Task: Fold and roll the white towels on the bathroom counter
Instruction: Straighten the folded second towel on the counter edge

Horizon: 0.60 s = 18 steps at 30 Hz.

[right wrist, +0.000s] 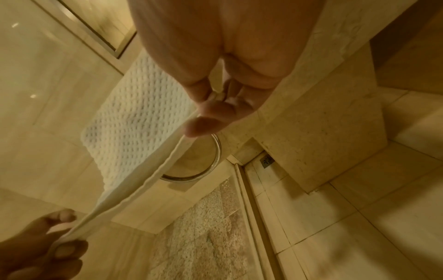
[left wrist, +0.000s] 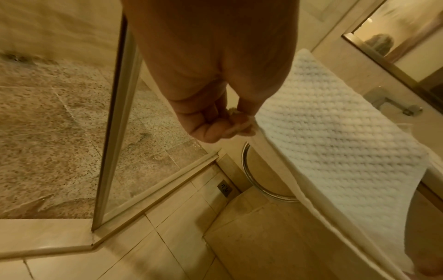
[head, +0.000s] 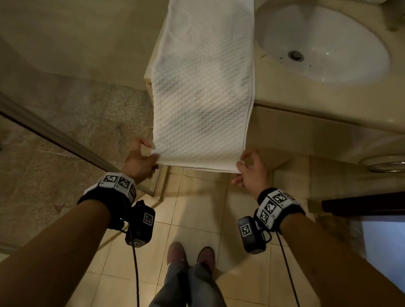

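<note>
- White waffle-weave towel runs as a long folded strip from the top centre of the head view down to the middle; its far part lies on the beige stone counter, its near part hangs out past the counter's front edge, held up over the floor.
- Left hand grips the towel's near left corner — thumb on top, fingers curled beneath, the layered edge pinched between them. In the left wrist view the fingertips bunch the corner at frame centre.
- Right hand holds the near right corner between thumb and forefinger; its other fingers are loosely spread and bent, off the cloth. The right wrist view shows the doubled hem stretched from this hand at upper centre to the left hand at lower left — taut, with a slight sag.
- White oval sink basin sits in the counter at the upper right of the head view, just beside the towel's right edge.
- Glass shower door with a metal frame crosses the left of the head view, with speckled stone floor behind it.
- Beige floor tiles fill the lower centre, where the person's shoes and grey trouser legs show.
- Both wrists carry black bands with black-and-white marker squares and cabled camera units.
</note>
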Motion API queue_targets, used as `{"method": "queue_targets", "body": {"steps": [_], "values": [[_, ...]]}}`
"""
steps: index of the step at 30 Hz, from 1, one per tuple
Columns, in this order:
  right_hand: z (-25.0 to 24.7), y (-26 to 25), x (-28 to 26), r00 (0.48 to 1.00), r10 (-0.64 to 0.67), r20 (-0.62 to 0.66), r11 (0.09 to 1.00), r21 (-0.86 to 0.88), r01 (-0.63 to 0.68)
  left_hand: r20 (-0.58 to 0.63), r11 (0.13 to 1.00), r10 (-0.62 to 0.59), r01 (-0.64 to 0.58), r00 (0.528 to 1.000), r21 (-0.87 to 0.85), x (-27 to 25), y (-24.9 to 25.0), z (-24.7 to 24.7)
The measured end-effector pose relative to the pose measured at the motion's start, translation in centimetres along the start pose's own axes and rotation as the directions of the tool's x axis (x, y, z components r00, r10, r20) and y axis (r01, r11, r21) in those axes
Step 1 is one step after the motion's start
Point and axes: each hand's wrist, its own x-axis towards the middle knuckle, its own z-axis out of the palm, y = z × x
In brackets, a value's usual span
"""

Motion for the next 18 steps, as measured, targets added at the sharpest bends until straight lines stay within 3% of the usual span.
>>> {"method": "queue_targets", "body": {"steps": [5,9,15,18], "values": [[-0.9,-0.8,-0.2,0.992,0.062,0.106,0.998,0.019,-0.064,0.064,0.997,-0.059,0.063,0.996,-0.051,-0.4,0.6,-0.9],[-1.4,-1.7,-0.3,0.983,0.1,0.156,0.99,0.079,-0.113,0.182,0.984,-0.119,0.14,0.976,-0.106,-0.7,1.0,-1.7],[-1.4,-1.4,0.2,0.99,0.078,0.12,0.995,0.057,-0.085,0.12,0.98,-0.062,0.084,0.991,-0.183,-1.0,1.4,-1.4],[-1.3,-1.6,0.4,0.985,0.132,0.115,0.982,0.12,-0.145,0.118,0.972,-0.123,0.143,0.985,-0.185,-1.0,1.4,-1.1]]}}
